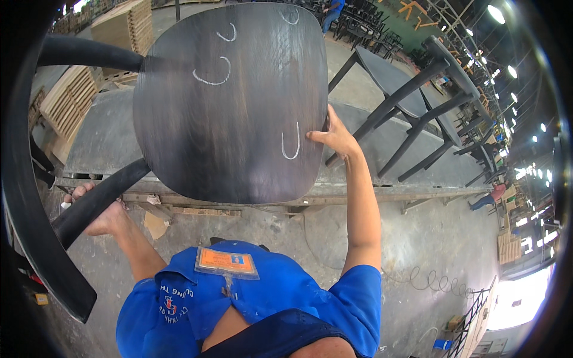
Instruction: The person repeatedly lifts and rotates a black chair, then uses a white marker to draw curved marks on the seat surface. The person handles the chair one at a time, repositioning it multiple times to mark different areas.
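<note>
I hold a dark-stained wooden chair up in front of me. Its seat (230,101) faces me and carries several white chalk arcs. My right hand (337,136) grips the seat's right edge, thumb on the face. My left hand (98,215) is wrapped around a dark round post (98,200) of the chair's back at lower left. The curved black backrest rail (27,227) sweeps along the left rim of the view.
A long grey workbench (388,185) lies beneath the chair. Another dark chair (418,95) lies tipped on it to the right. Stacks of pale wooden boards (68,98) stand at left. A coiled hose (430,280) lies on the concrete floor.
</note>
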### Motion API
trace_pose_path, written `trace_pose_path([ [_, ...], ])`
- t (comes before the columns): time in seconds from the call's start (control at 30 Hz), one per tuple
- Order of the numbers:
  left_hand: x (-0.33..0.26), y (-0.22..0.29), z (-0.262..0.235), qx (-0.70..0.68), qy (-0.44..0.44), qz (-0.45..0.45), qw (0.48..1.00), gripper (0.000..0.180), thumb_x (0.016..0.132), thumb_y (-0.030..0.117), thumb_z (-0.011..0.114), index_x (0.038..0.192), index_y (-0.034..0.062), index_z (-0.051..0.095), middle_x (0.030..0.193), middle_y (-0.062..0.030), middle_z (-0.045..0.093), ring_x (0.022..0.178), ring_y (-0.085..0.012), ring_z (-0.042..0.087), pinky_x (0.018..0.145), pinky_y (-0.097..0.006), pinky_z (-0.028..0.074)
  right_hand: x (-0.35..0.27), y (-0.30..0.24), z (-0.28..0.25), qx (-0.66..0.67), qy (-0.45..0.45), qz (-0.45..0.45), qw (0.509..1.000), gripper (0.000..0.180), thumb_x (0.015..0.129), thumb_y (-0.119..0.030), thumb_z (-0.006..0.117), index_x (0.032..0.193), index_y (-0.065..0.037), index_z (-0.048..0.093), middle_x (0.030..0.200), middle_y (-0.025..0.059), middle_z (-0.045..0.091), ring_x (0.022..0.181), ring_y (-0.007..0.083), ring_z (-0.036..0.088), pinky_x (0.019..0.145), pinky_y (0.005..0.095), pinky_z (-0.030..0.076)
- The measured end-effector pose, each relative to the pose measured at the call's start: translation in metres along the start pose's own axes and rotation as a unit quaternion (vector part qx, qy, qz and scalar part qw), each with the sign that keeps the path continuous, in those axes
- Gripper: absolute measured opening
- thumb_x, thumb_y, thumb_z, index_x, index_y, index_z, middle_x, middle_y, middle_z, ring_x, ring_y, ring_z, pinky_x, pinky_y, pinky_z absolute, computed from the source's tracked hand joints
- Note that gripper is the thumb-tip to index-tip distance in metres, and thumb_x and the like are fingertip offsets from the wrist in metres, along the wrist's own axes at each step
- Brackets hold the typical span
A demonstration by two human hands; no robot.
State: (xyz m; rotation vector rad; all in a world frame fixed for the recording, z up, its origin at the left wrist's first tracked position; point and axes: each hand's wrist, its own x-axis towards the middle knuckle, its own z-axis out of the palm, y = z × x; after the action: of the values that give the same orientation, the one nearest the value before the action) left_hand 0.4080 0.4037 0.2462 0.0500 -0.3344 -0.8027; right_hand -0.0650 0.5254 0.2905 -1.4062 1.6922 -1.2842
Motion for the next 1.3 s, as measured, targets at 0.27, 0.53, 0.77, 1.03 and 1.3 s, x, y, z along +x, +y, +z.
trace_pose_path([
  [0.27, 0.006, 0.004, -0.011, 0.004, -0.091, -0.006, 0.996, 0.036, 0.092, 0.038, 0.041, 0.097, 0.0063, 0.057, 0.070, -0.0117, 0.054, 0.071, -0.0245, 0.052, 0.068, -0.036, 0.044, 0.001, -0.003, 0.012, -0.073, 0.033, -0.025, 0.996, 0.091, 0.064, -0.004, 0.076, 0.140, 0.005, 0.027, 0.134, 0.0202, 0.044, 0.128, 0.0290, 0.042, 0.109, 0.0387, 0.031],
  [0.53, 0.019, 0.012, -0.025, 0.021, -0.204, -0.022, 0.979, 0.037, 0.098, 0.040, 0.033, 0.111, 0.0086, 0.049, 0.076, -0.0068, 0.050, 0.076, -0.0201, 0.049, 0.074, -0.035, 0.040, -0.001, -0.021, 0.024, -0.151, 0.034, -0.001, 0.988, 0.096, 0.065, -0.011, 0.079, 0.143, 0.004, 0.025, 0.131, 0.0235, 0.048, 0.122, 0.0310, 0.048, 0.105, 0.0402, 0.036],
  [0.77, 0.018, 0.039, -0.043, 0.003, -0.165, -0.075, 0.983, 0.028, 0.101, 0.028, 0.038, 0.113, 0.0062, 0.051, 0.075, -0.0038, 0.047, 0.073, -0.0146, 0.047, 0.071, -0.030, 0.041, 0.046, -0.048, 0.003, 0.069, 0.096, -0.086, 0.989, 0.070, 0.086, -0.041, 0.067, 0.139, -0.003, 0.041, 0.131, 0.0163, 0.050, 0.123, 0.0262, 0.047, 0.095, 0.0368, 0.041],
  [1.03, 0.014, 0.081, -0.079, -0.066, -0.054, -0.259, 0.962, 0.025, 0.100, 0.018, 0.043, 0.117, 0.0004, 0.051, 0.074, 0.0008, 0.045, 0.061, -0.0076, 0.042, 0.057, -0.023, 0.039, 0.108, -0.074, 0.020, 0.290, -0.006, -0.158, 0.944, 0.077, 0.094, -0.059, 0.040, 0.137, 0.005, 0.039, 0.137, 0.0152, 0.047, 0.124, 0.0245, 0.046, 0.106, 0.0349, 0.034],
  [1.3, -0.073, 0.116, -0.101, -0.010, 0.004, -0.199, 0.980, 0.026, 0.099, 0.021, 0.045, 0.117, 0.0055, 0.054, 0.077, -0.0015, 0.052, 0.059, -0.0080, 0.044, 0.055, -0.023, 0.040, 0.066, -0.049, -0.004, 0.273, 0.076, -0.189, 0.940, 0.064, 0.097, -0.050, 0.039, 0.128, 0.005, 0.051, 0.123, 0.0128, 0.057, 0.115, 0.0218, 0.053, 0.101, 0.0343, 0.038],
])
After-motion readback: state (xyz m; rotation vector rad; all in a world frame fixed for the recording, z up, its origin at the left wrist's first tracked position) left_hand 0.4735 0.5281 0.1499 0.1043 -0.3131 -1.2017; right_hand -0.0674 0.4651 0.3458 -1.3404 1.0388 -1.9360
